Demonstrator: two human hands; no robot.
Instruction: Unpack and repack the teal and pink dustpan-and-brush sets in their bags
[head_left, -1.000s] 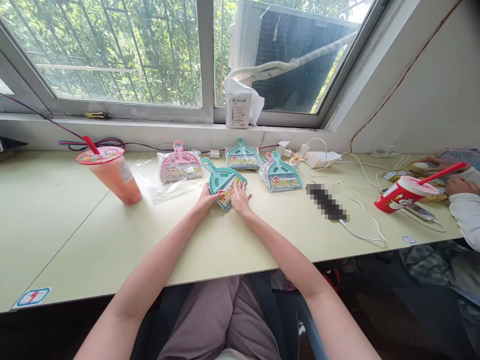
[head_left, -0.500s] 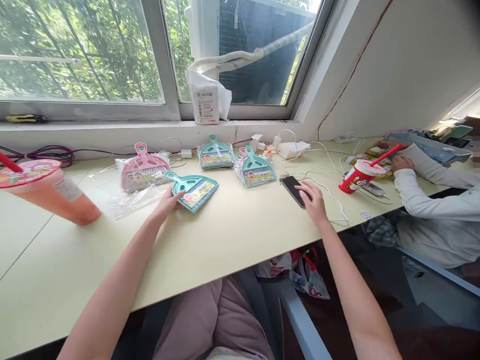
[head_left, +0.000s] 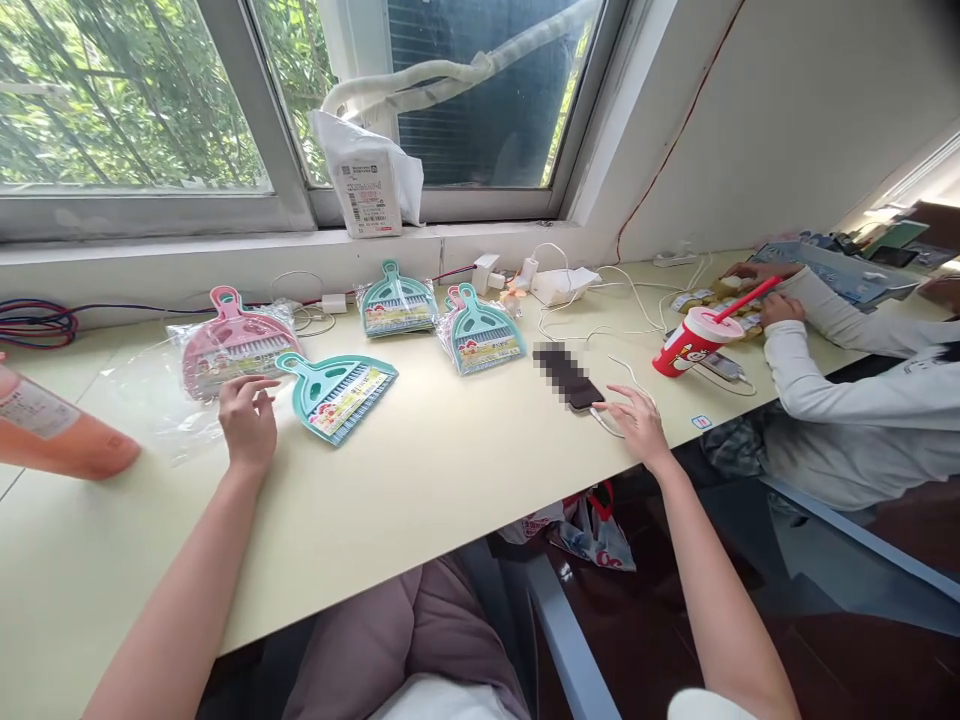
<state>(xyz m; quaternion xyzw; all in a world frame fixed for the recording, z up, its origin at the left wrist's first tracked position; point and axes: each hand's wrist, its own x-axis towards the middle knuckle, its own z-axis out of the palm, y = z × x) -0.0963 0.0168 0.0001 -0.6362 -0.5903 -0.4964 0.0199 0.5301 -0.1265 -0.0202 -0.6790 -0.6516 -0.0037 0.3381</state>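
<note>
My left hand (head_left: 250, 425) rests on the table with its fingers loosely bent and apart, holding nothing. It is beside a clear plastic bag (head_left: 161, 425) and the pink dustpan-and-brush set (head_left: 232, 345). Just right of it lies an unwrapped teal dustpan with brush (head_left: 341, 395), its printed card facing up. My right hand (head_left: 636, 425) has its fingers stretched out, with the fingertips at the near end of a black phone (head_left: 581, 392). A white charging cable (head_left: 609, 425) runs from that end under the fingers. Part of the phone's screen is pixelated.
Two wrapped teal sets (head_left: 397, 305) (head_left: 484, 335) lie at the back. An orange drink cup (head_left: 67, 430) leans into view at left. A red cup with a straw (head_left: 686, 340) stands at right, near another person's hands (head_left: 780, 300). A white box (head_left: 373, 195) sits on the windowsill.
My left hand has let go of the teal dustpan and moved left, leaving it on the table. My right hand has shifted to the phone's near end. The view has turned rightward.
</note>
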